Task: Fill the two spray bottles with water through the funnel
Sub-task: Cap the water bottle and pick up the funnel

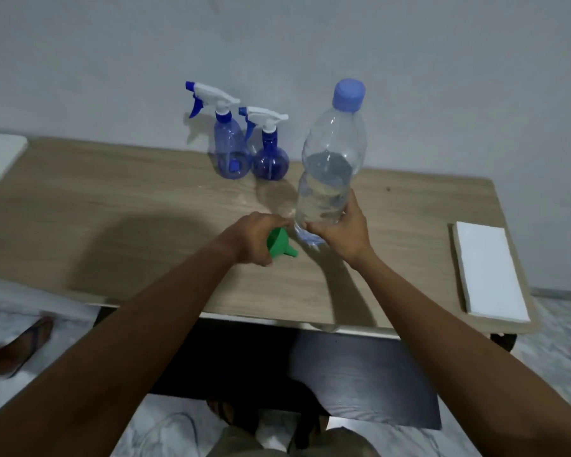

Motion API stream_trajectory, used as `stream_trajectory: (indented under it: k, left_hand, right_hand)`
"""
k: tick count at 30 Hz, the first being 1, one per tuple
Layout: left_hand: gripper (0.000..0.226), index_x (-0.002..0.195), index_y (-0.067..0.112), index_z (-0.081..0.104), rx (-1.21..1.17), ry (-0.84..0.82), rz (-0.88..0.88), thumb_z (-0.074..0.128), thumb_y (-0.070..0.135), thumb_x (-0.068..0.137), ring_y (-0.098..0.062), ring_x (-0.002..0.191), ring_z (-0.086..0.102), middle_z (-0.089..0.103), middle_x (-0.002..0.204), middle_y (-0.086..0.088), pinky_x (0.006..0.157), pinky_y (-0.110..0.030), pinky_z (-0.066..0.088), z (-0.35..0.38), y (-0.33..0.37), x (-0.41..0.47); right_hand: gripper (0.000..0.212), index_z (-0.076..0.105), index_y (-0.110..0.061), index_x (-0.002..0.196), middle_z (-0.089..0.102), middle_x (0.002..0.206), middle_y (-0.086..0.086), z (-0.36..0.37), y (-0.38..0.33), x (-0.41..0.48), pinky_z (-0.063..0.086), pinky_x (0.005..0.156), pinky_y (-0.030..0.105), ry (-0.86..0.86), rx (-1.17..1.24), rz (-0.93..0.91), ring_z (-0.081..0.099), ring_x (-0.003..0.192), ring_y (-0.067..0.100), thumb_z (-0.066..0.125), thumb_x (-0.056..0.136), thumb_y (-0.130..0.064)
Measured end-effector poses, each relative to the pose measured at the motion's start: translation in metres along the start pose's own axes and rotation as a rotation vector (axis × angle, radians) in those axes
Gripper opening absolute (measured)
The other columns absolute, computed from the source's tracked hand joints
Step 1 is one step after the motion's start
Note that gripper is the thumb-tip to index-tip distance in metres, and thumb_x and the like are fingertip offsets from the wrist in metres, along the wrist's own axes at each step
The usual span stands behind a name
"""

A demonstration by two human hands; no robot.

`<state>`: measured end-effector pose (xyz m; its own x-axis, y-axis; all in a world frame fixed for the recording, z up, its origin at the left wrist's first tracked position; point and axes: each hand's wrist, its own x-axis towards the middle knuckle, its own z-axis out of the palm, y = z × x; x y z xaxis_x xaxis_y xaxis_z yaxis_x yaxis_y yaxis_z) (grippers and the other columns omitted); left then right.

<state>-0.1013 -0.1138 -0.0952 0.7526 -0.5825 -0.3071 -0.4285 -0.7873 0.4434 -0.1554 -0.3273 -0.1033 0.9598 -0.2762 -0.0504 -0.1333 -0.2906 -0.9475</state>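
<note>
The funnel (pixel 279 246) is gripped in the left hand (pixel 256 239), its wide mouth turned toward the hand and its spout pointing right and toward the person, low over the tabletop (pixel 112 206). The water bottle (pixel 330 166), capped and about half full, is held upright near its base by the right hand (pixel 338 234), just right of the funnel.

The two spray bottles (pixel 233 150) stand upright and touching at the far edge by the wall, straight ahead of the left hand and well apart from it, the taller one on the left. Their trigger heads are seen still screwed on, nozzles facing left.

The left hand is judged the nearer. The heads would have to be unscrewed before the funnel could be seated, spout down, in a neck.
</note>
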Motion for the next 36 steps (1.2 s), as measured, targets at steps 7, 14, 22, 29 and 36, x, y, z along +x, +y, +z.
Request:
stream_trajectory:
  k: [7,14,22,29,36]
  left_hand:
    - [0.070,0.108,0.035,0.051,-0.401,0.465,-0.254,0.082,0.051,0.048,-0.018,0.087,0.065,0.066,0.099,0.006,0.078,-0.035,0.055,0.008,0.020,0.029]
    - [0.060,0.117,0.023,0.061,-0.596,0.689,-0.409,0.084,0.047,0.067,-0.015,0.094,0.062,0.067,0.110,0.003,0.074,-0.022,0.043,0.025,0.057,0.090]
    - [0.060,0.114,0.025,0.065,-0.169,0.838,-0.548,0.074,0.057,0.065,-0.032,0.106,0.049,0.058,0.117,-0.001,0.089,-0.043,0.041,0.038,0.070,0.139]
    - [0.043,0.106,0.028,0.063,-0.328,0.810,-0.650,0.074,0.053,0.072,-0.024,0.092,0.068,0.070,0.104,0.003,0.070,-0.031,0.048,0.040,0.063,0.166]
    - [0.044,0.105,0.028,0.065,-0.311,0.803,-0.644,0.074,0.058,0.074,-0.022,0.087,0.070,0.073,0.097,0.004,0.067,-0.027,0.043,0.038,0.061,0.174]
  right_hand:
    - [0.075,0.052,-0.039,0.121,0.069,0.105,-0.019,-0.022,0.001,0.023,0.060,0.090,0.041,0.181,0.008,0.038,0.070,0.098,0.005,0.096,0.061,-0.031]
    - [0.078,0.047,-0.043,0.123,0.071,0.112,-0.012,-0.048,0.014,0.061,0.058,0.086,0.034,0.238,-0.007,0.038,0.070,0.102,0.012,0.092,0.060,-0.038]
    - [0.073,0.049,-0.044,0.120,0.072,0.109,-0.018,-0.051,0.030,0.084,0.055,0.077,0.016,0.215,0.011,-0.024,0.069,0.094,-0.007,0.095,0.067,-0.023]
    - [0.078,0.039,-0.041,0.130,0.066,0.119,-0.015,-0.046,0.029,0.117,0.055,0.081,0.013,0.147,0.012,-0.066,0.065,0.105,-0.006,0.091,0.072,-0.033]
    - [0.081,0.036,-0.035,0.132,0.062,0.127,-0.009,-0.038,0.033,0.147,0.057,0.086,0.024,0.119,-0.005,-0.073,0.064,0.114,0.009,0.091,0.072,-0.035]
